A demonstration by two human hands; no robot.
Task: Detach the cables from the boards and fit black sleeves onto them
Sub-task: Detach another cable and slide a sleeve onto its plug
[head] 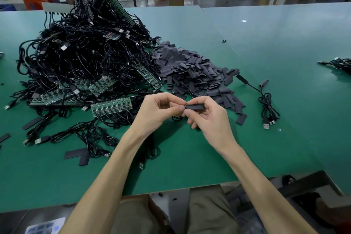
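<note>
**One sleeve at the hands, heaps behind**

Both hands meet over the green table (pixel 190 157), fingertips touching. The right hand (pixel 209 118) pinches one black sleeve (pixel 195 107) between thumb and fingers. The left hand (pixel 161 112) is curled with thumb and forefinger nipped at the sleeve's open end. What it grips is mostly hidden, and a loop of black cable (pixel 175 118) shows just beneath.

Behind the left hand lies one board strip (pixel 111 107) with cables attached. Beyond it rises a tangled cable-and-board heap (pixel 85 53), too many to count. Touching its right side is a sleeve pile (pixel 190 74), also uncountable.

Right of that pile lies one coiled USB cable (pixel 267 104), and more cables (pixel 340 62) are at the table's right edge. At near left, two flat sleeves (pixel 77 155) cross.

On the floor beyond the table stand three cardboard boxes (pixel 175 0); their contents cannot be told.
</note>
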